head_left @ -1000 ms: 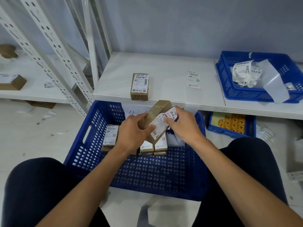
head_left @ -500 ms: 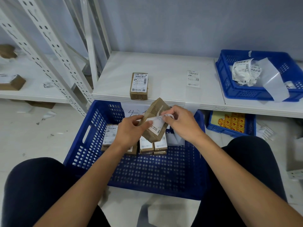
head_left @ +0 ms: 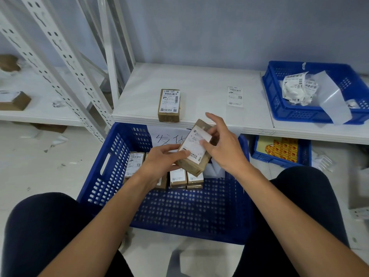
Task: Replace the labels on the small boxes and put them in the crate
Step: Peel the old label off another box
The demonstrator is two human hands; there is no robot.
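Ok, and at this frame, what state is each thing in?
Crate: on the floor, labelled boxes packed at its far end.
Held box: tilted above the crate, gripped by the left hand.
Label: mostly flat on that box, upper corner pinched by the right hand.
Shelf box: lying flat, labelled, untouched.
Loose label: flat on the shelf.
Shelf bin: holds crumpled labels.

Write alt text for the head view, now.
The left hand grips a small box over a blue crate while the right hand presses its white label with a thumb. Another box and a loose label lie on the shelf behind.
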